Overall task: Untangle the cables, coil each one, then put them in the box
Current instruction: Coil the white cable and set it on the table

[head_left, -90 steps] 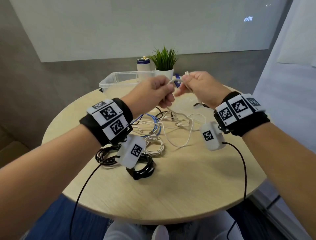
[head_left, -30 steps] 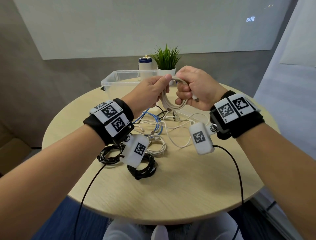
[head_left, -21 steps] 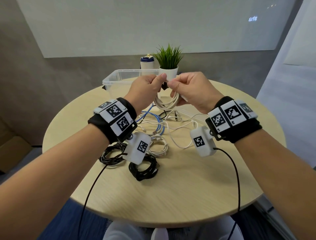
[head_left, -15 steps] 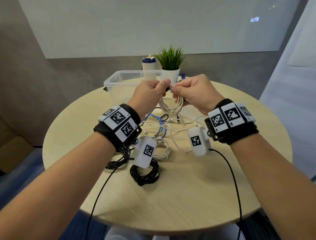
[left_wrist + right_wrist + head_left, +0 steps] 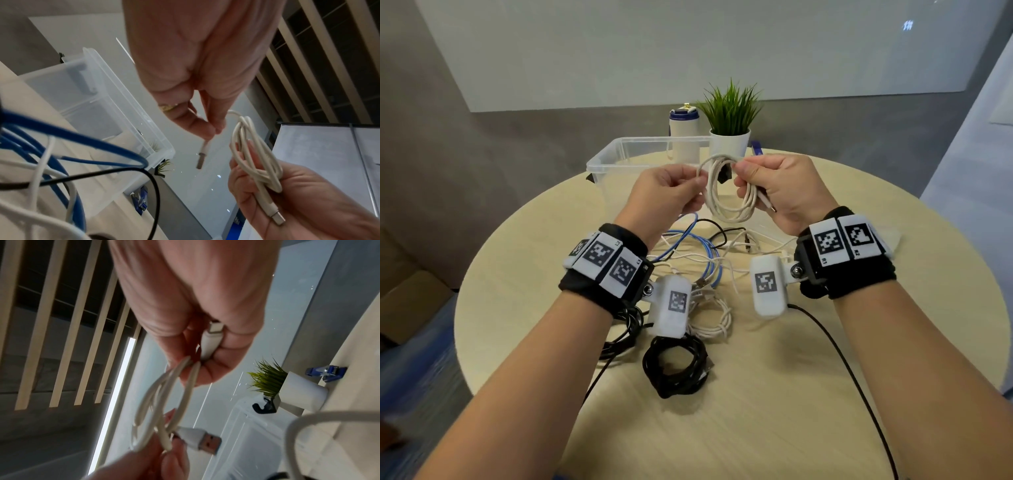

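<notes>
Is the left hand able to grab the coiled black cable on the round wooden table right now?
Probably not yet: the left hand is pinching the white coiled cable, held up with the right hand. The coiled black cable lies uncovered below, nothing blocking it.

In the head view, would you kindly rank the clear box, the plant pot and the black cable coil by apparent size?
1. Clear box, largest.
2. Black cable coil, though nearer the camera.
3. Plant pot, smallest, though farthest back.

Box (image 5: 616, 154) at far edge of worktop (image 5: 774, 394); bottle (image 5: 684, 132) and plant (image 5: 730, 113) just behind it. Loose cables (image 5: 698, 253) mid-worktop, before box. Three coils (image 5: 676, 365) nearer, left of centre. Held coil (image 5: 726, 192) above loose cables.
</notes>
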The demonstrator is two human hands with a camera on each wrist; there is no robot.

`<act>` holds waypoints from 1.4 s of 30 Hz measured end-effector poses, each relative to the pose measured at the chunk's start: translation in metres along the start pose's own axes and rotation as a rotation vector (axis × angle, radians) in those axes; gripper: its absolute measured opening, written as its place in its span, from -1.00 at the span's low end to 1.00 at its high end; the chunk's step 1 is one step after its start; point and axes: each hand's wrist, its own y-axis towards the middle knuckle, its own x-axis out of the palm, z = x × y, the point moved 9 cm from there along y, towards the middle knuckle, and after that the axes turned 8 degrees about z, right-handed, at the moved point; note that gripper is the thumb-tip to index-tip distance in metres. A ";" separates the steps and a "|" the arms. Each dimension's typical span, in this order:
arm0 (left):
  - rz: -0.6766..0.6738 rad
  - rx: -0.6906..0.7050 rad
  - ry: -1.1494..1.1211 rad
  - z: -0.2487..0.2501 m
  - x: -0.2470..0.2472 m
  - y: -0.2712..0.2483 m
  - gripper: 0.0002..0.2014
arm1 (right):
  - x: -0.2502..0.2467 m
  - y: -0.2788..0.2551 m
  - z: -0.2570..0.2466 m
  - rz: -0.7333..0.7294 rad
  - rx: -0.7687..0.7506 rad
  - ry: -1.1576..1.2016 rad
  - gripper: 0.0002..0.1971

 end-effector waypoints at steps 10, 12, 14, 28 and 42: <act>-0.071 -0.248 -0.305 -0.031 0.008 0.000 -0.87 | 0.006 0.003 0.024 -0.029 0.044 -0.074 -0.94; -0.067 -0.287 -0.373 -0.035 0.011 -0.002 -0.89 | 0.005 0.004 0.024 -0.013 0.038 -0.057 -0.94; -0.073 -0.304 -0.406 -0.035 0.014 -0.003 -0.87 | 0.003 0.006 0.023 0.028 0.024 -0.040 -0.96; -0.038 -0.212 -0.330 -0.025 0.015 -0.006 -0.82 | 0.013 -0.001 0.019 0.020 -0.037 -0.124 -0.96; -0.292 -0.258 -0.142 -0.027 0.024 -0.021 -0.81 | 0.013 -0.004 0.006 -0.053 -0.096 0.001 -0.85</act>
